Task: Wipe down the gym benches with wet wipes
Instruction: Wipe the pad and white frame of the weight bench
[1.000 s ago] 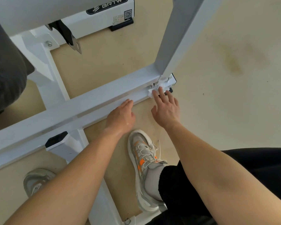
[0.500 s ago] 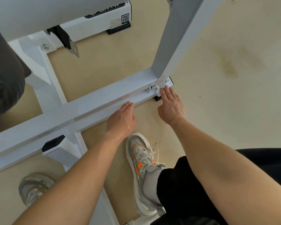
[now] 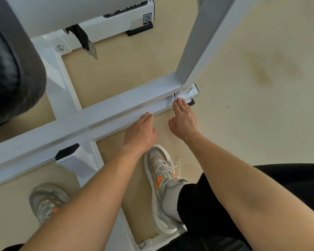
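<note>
Two grips are down on the bench's low white frame rail (image 3: pixel 98 115), which runs from lower left up to centre-right of the frame. Your right grip (image 3: pixel 184 120) has fingers straight & together, not curled round anything. It's pressing the wet wipe (image 3: pixel 172 101) onto the rail's far end, right at the joint w/ the grey upright post (image 3: pixel 203 42). Your left grip (image 3: pixel 140 131), just left of it near centre, lies flat w/ fingertips on the rail's near edge. It holds nothing and looks like a brace only.

Wipe: only a small bunched bit shows past your fingertips, white on white paint, so I can't tell its full outline or how it's folded. By the look of it, it's light, limp & damp w/ no stiffness, so it'll prob. ball up under a push rather than stay spread. It likely glides easily on glossy paint but may snag or tear at the joint's corners & on the foot plate (image 3: pixel 193 91) beside it.

Best hold, IMO:
- Flat faces: spread finger pads over the wipe's middle.
- The corner: pinch a folded edge betw. thumb & forefinger and work it in.
- Refold if it's gone to a wad.

Rail & post look like rigid steel, prob. heavy, and shouldn't shift under wiping pressure, so press firmly. The dark pad (image 3: pixel 11 78) at upper left looks softer, so use lighter strokes there.
</note>
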Demonstrator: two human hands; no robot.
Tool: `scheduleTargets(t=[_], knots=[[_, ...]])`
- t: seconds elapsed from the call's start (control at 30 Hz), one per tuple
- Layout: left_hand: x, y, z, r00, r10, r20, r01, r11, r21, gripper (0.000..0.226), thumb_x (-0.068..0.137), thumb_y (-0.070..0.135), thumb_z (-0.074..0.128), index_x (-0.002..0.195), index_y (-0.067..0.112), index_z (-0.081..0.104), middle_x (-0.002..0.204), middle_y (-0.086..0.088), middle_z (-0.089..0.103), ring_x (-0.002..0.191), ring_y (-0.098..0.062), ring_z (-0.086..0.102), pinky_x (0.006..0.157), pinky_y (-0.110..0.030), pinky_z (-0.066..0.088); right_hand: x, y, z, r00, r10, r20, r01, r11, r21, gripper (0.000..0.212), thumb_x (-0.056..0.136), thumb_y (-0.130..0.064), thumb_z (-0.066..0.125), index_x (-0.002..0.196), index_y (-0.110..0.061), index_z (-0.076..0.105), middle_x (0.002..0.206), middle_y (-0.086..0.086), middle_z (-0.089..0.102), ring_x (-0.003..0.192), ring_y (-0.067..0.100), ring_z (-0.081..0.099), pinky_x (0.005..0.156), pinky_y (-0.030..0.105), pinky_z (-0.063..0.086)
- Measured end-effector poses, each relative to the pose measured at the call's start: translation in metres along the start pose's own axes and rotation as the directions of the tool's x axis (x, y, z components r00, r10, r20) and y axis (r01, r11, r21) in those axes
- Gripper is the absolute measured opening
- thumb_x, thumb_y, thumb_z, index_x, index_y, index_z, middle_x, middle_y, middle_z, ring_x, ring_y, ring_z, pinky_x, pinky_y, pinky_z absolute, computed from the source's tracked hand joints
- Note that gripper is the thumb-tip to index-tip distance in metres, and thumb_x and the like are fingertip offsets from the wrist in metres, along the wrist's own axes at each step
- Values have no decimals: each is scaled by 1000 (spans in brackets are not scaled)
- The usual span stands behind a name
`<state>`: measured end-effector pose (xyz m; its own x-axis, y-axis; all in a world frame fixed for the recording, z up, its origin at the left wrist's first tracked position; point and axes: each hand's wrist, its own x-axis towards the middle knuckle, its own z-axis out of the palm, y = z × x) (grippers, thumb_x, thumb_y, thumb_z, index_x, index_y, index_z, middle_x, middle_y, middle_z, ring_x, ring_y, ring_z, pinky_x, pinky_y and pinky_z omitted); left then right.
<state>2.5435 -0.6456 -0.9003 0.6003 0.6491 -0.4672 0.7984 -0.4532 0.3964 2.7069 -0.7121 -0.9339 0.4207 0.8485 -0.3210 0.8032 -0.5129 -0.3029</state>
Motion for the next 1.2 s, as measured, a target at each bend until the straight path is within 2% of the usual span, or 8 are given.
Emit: scheduleTargets(t=[0.17, 0.4, 0.53, 0.6, 0.73, 0.9, 1.03, 1.2], knots=[[-19, -30, -1, 996, -83, -14, 82, 996, -30, 58, 102, 19, 37, 158, 13, 24, 166, -1, 21, 153, -18, 21, 121, -40, 28, -17, -25, 11, 1000, 4, 28, -4, 1000, 15, 72, 96, -19, 41, 160, -7, 11, 168, 9, 7, 156, 21, 1, 126, 31, 1], [-55, -53, -4, 984, -156, -89, 151, 987, -60, 53, 101, 16, 43, 153, 13, 35, 158, -4, 39, 142, -24, 39, 115, -38, 35, -13, -61, 19, 941, -297, 160, 309, 950, -54, 74, 94, -17, 44, 161, -13, 13, 169, 5, 6, 156, 18, 1, 125, 31, 1], [-71, -52, -11, 982, -161, -100, 155, 986, -67, 52, 101, 15, 42, 153, 13, 35, 156, -4, 39, 140, -24, 39, 109, -38, 36, -6, -56, 14, 986, -133, 97, 135, 991, -13, 71, 94, -12, 41, 160, -15, 17, 169, 2, 9, 155, 17, 7, 124, 31, 11], [-80, -52, -13, 981, -166, -103, 158, 984, -83, 52, 101, 14, 41, 152, 13, 35, 155, -4, 40, 139, -24, 39, 108, -37, 37, -8, -63, 14, 986, -123, 113, 125, 992, -4, 72, 92, -9, 41, 160, -15, 18, 169, 1, 8, 155, 17, 7, 123, 33, 17], [-106, -57, -17, 973, -195, -123, 181, 976, -117, 51, 99, 15, 43, 150, 15, 38, 155, -1, 39, 139, -23, 39, 107, -41, 42, -26, -91, 14, 897, -326, 299, 352, 935, -37, 74, 93, -14, 46, 161, -18, 16, 169, -3, 8, 154, 11, 8, 122, 34, 22], [-160, -71, -21, 954, -267, -133, 253, 960, -118, 51, 100, 15, 43, 151, 16, 37, 154, -1, 40, 136, -24, 42, 103, -39, 43, -78, -123, 4, 831, -390, 397, 437, 899, -30, 69, 94, -22, 48, 159, -22, 25, 167, -5, 19, 150, 16, 27, 115, 36, 33], [-207, -82, -21, 925, -348, -152, 322, 931, -172, 50, 101, 19, 44, 150, 17, 37, 152, -4, 42, 134, -25, 44, 104, -41, 44, -137, -149, -16, 787, -472, 397, 510, 860, 11, 66, 95, -22, 47, 158, -24, 28, 166, -5, 22, 146, 21, 37, 109, 37, 39], [-254, -68, -40, 923, -343, -173, 305, 928, -212, 67, 102, 31, 51, 159, 26, 16, 150, -8, 45, 127, -30, 52, 95, -43, 48, -192, -170, -57, 750, -575, 326, 602, 798, 22, 62, 97, -19, 47, 156, -23, 33, 164, -4, 27, 143, 21, 41, 108, 35, 40]])
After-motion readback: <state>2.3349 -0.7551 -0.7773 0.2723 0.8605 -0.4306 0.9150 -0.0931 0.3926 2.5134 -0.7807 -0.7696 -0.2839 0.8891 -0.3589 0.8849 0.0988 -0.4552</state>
